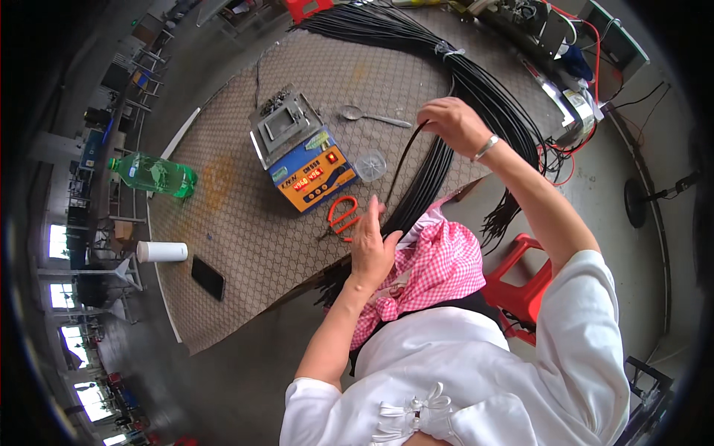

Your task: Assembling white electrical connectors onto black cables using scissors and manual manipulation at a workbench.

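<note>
A thin black cable (pixel 401 165) is drawn out between my two hands, bowed slightly. Its upper end is pinched in the fingers of my right hand (pixel 457 128), above the tabletop. Lower down, my left hand (pixel 370 249) has the same cable at its fingertips, with the thumb lying by the thick bundle of black cables (pixel 430 182). That bundle curves across the table and hangs over its near edge. Close to my left hand lie red-handled cutters (pixel 343 215), their tips partly hidden. Behind them stands an orange and blue solder pot (pixel 312 177) with a lit display.
A round clear plastic dish (pixel 370 165) and a metal spoon (pixel 375 117) lie beside the pot. On the left are a green bottle (pixel 158 175), a white cup (pixel 162 252) and a black phone (pixel 207 278). A red stool (pixel 524 275) stands at right, machinery (pixel 532 30) at the back.
</note>
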Action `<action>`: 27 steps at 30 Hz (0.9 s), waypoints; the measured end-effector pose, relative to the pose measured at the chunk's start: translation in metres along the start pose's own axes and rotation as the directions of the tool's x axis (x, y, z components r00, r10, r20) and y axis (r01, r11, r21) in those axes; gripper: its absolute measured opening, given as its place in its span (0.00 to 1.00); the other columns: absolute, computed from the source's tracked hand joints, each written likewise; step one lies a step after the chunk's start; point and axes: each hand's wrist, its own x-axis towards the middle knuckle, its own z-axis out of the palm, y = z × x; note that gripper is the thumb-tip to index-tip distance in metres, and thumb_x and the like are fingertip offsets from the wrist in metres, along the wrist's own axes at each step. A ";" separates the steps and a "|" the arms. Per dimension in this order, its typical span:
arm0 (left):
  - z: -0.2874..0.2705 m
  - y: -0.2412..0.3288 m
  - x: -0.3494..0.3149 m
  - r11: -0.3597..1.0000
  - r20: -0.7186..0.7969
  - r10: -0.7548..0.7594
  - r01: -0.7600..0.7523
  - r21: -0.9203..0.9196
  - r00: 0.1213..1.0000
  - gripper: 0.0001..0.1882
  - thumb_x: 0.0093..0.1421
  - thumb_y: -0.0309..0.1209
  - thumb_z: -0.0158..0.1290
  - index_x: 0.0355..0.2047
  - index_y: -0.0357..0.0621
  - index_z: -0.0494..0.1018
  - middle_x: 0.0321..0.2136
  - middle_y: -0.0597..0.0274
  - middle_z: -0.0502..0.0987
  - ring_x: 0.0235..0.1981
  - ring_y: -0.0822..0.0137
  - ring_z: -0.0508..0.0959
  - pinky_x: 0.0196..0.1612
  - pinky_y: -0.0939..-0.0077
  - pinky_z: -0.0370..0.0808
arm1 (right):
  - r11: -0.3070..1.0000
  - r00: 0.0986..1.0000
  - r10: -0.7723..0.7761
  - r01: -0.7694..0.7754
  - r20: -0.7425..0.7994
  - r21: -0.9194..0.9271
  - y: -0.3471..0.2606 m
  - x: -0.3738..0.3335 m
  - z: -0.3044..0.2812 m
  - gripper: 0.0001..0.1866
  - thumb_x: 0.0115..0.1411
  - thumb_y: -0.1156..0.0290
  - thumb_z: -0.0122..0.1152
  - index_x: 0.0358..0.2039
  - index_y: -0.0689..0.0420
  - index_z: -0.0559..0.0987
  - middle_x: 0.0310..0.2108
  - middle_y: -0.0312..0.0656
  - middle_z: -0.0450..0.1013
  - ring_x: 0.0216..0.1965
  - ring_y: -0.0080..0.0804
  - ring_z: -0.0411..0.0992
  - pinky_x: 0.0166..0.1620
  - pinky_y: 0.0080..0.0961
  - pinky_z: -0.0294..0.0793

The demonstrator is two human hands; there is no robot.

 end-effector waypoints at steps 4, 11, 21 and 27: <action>-0.026 -0.010 -0.012 0.939 0.132 -0.296 0.314 -0.139 0.946 0.32 0.48 0.24 0.55 0.53 0.36 0.56 0.37 0.50 0.70 0.32 0.61 0.73 0.36 0.70 0.69 | 0.998 0.990 0.060 -0.061 -0.126 -0.003 0.006 -0.007 -0.030 0.04 0.49 0.73 0.53 0.26 0.59 0.73 0.27 0.42 0.70 0.32 0.40 0.69 0.38 0.32 0.67; -0.074 -0.038 -0.067 0.977 0.130 -0.202 0.209 -0.046 0.971 0.08 0.52 0.25 0.50 0.33 0.34 0.72 0.25 0.53 0.73 0.22 0.65 0.75 0.25 0.75 0.71 | 0.913 0.909 0.093 0.085 0.405 -0.400 0.004 -0.058 -0.042 0.17 0.38 0.67 0.62 0.33 0.54 0.75 0.36 0.39 0.70 0.47 0.40 0.64 0.51 0.36 0.60; -0.074 0.000 -0.071 0.996 0.044 -0.086 0.088 -0.030 0.995 0.07 0.51 0.27 0.51 0.29 0.37 0.70 0.26 0.51 0.75 0.29 0.53 0.75 0.32 0.66 0.71 | 0.823 0.869 -0.218 -0.081 0.445 0.562 -0.125 -0.048 0.041 0.10 0.47 0.69 0.58 0.30 0.59 0.76 0.22 0.47 0.72 0.25 0.43 0.72 0.29 0.30 0.70; -0.106 -0.013 -0.111 0.978 0.174 -0.207 0.199 0.063 0.963 0.07 0.54 0.28 0.49 0.31 0.37 0.73 0.26 0.54 0.75 0.27 0.60 0.75 0.33 0.71 0.71 | 0.815 0.829 -0.108 -0.243 0.549 0.526 -0.115 -0.063 0.018 0.06 0.49 0.72 0.56 0.27 0.59 0.77 0.23 0.44 0.73 0.26 0.40 0.72 0.31 0.28 0.70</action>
